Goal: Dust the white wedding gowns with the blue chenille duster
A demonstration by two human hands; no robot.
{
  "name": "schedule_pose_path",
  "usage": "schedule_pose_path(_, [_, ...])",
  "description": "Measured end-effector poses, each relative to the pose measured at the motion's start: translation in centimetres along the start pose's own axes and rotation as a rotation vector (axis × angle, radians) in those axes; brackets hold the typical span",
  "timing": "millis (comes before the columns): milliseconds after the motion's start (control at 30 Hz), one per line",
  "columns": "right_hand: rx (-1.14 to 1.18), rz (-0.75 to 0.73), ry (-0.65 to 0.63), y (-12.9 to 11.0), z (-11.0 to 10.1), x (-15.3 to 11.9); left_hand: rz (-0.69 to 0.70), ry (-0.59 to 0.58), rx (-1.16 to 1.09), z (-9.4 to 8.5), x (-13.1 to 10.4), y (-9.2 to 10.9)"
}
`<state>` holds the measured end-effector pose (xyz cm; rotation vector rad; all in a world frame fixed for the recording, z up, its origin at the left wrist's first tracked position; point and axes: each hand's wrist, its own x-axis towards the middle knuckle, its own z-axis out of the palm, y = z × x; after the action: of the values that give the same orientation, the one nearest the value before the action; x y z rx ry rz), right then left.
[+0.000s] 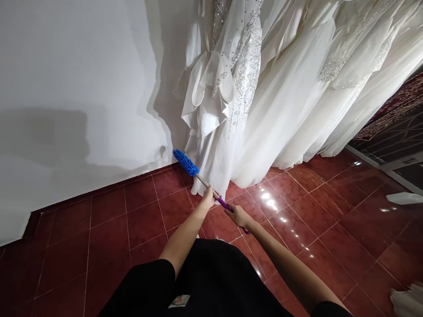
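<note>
A duster (187, 163) with a fluffy blue head, a metal shaft and a purple handle slants across the middle of the view. My left hand (208, 198) is closed round the metal shaft, just above the purple part. Lower down, my right hand (238, 215) grips the purple handle, whose end sticks out below the palm. The blue head is at the foot of the white wall, close beside the hem of a white beaded gown (214, 163). Whether it touches the wall or the cloth, I cannot tell.
More white gowns (287, 105) hang in a row to the right, hems near the red tiled floor (142, 229). A white wall (72, 66) with a dark skirting stands at left. At far right are a dark door-like panel (390, 127) and a white object (405, 198).
</note>
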<state>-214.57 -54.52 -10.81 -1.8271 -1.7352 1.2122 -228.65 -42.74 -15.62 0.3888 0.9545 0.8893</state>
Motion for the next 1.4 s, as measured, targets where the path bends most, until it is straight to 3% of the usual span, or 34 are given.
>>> schedule_pose_path(100, [0.01, -0.117, 0.063, -1.2, -1.9, 0.4, 0.094, 0.067, -0.107, 2.5, -1.1, 3.2])
schedule_pose_path(200, [0.079, -0.184, 0.134, -1.8, -4.1, 0.4, 0.236, -0.011, -0.085, 6.2, -1.9, 6.0])
schedule_pose_path(267, [0.12, -0.184, 0.175, -1.7, -5.4, 0.0, 0.258, -0.05, -0.038, 8.7, -2.5, 6.8])
schedule_pose_path(400, [0.12, -0.194, 0.199, -0.4, -7.2, -1.7, 0.281, -0.001, -0.004, 12.5, -4.2, 5.6])
schedule_pose_path(500, [0.064, -0.199, 0.199, 0.5, -7.9, -3.0, 0.432, 0.066, -0.028, 14.0, -6.6, 3.9])
schedule_pose_path(600, [0.063, -0.135, 0.254, 0.5, -8.3, -3.8, 0.594, 0.046, 0.037, 15.1, -9.3, 3.1])
schedule_pose_path(667, [0.156, -0.13, 0.329, 0.0, -8.6, -4.3, 0.666, -0.032, 0.165, 16.1, -10.9, 3.0])
schedule_pose_path(833, [0.49, -0.252, 0.583, -2.2, -10.0, -6.1, 0.751, -0.364, 0.678, 20.0, -14.2, 2.7])
schedule_pose_path(967, [0.781, -0.254, 0.808, -2.2, -12.0, -8.9, 0.963, -0.606, 1.055, 22.8, -15.7, 0.9])
schedule_pose_path(1033, [0.96, -0.222, 0.913, -1.2, -12.9, -11.2, 0.991, -0.71, 1.115, 23.2, -15.9, -0.6])
schedule_pose_path(1067, [1.049, -0.2, 0.975, -0.7, -13.2, -12.6, 0.92, -0.788, 1.135, 23.0, -15.9, -1.6])
schedule_pose_path(1167, [1.251, -0.159, 1.154, 1.0, -12.9, -16.9, 0.441, -1.07, 1.245, 20.9, -16.1, -4.8])
schedule_pose_path(1233, [1.332, -0.137, 1.247, 2.0, -11.6, -19.2, 0.16, -1.177, 1.369, 18.9, -16.7, -6.8])
schedule_pose_path(1267, [1.365, -0.118, 1.285, 2.4, -10.7, -20.1, 0.09, -1.199, 1.428, 17.9, -17.1, -7.8])
schedule_pose_path(1400, [1.509, -0.016, 1.392, 3.9, -6.7, -22.6, 0.088, -1.198, 1.598, 14.5, -19.5, -10.9])
